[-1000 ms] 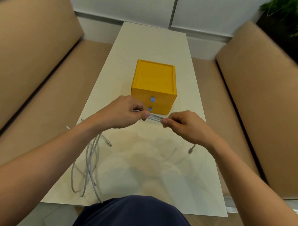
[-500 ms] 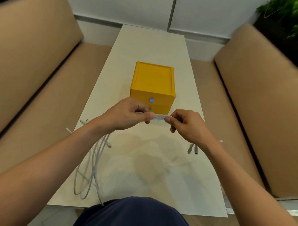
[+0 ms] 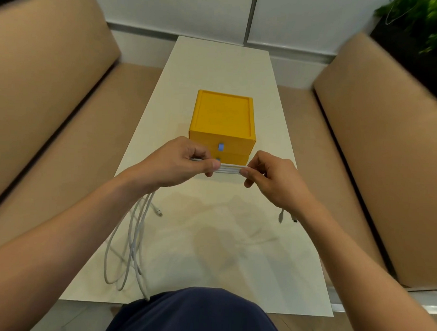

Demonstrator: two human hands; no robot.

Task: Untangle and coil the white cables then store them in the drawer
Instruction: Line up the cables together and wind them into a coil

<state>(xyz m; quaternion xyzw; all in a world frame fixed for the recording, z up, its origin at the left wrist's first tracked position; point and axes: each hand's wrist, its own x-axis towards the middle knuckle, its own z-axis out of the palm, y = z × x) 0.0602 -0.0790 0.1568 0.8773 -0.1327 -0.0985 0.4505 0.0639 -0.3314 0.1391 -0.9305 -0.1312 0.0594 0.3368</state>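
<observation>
Viewing from the head camera: one pale table (image 3: 223,66) carries one yellow drawer unit (image 3: 224,118), standing midway between the two long edges. The unit has two drawer fronts, both flush, each with one blue pull (image 3: 220,147); the lower pull is partly hidden behind the left hand.

Two hands are raised above the table, just in front of the unit. The left hand (image 3: 178,164) and the right hand (image 3: 274,182) hold one short bundle of the white cables (image 3: 228,169) stretched level between them. The fingers (image 3: 210,168) of each hand are curled and pinch one end of the bundle. The bundle shows several parallel strands; the exact number cannot be told.

From under the left hand the remaining cable drops in long loose loops (image 3: 133,236) that lie toward the near left corner of the table. Three connector ends are visible: one (image 3: 159,213) beside the loops and two (image 3: 281,215) below the right wrist, near the right edge.

Two tan cushioned seats (image 3: 54,85) flank the table, one along each long edge.
</observation>
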